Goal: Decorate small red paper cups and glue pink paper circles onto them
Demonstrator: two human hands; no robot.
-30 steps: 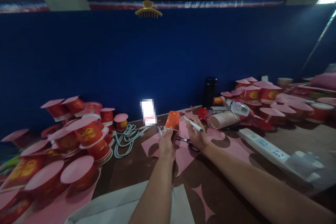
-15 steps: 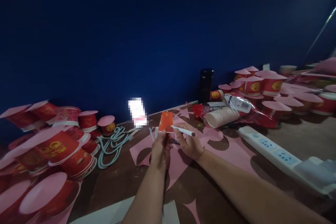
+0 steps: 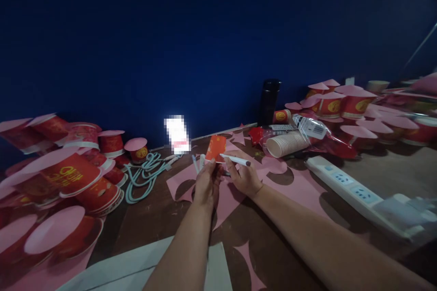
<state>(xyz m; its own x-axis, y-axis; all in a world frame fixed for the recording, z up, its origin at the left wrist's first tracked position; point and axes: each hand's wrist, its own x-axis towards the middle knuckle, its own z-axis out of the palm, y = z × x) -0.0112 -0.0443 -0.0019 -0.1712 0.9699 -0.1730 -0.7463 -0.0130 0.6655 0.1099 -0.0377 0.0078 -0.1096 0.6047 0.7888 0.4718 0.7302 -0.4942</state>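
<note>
My left hand (image 3: 206,184) is closed on a small red paper cup (image 3: 216,148) with gold print, its wider white-edged end toward me. My right hand (image 3: 246,177) grips a white marker pen (image 3: 239,160); one end meets the cup's right side, and the dark end points right. A slim dark thing shows between my hands, too small to name. Below them lies a cut pink paper sheet (image 3: 228,209) with rounded cut-outs. Just left of the cup are a white pen-like stick (image 3: 202,160) and a bluish one (image 3: 195,163).
Red cups with pink discs (image 3: 70,175) crowd the left; more (image 3: 332,104) stand at the far right. A pale blue cable (image 3: 141,186), a lit phone (image 3: 177,134), a black bottle (image 3: 269,102), bagged cups (image 3: 287,144) and a power strip (image 3: 346,188) surround my hands.
My view has tipped down slightly, so the scene sits higher and the yellow hair claw at the top has left the frame. Both hands keep their holds.
</note>
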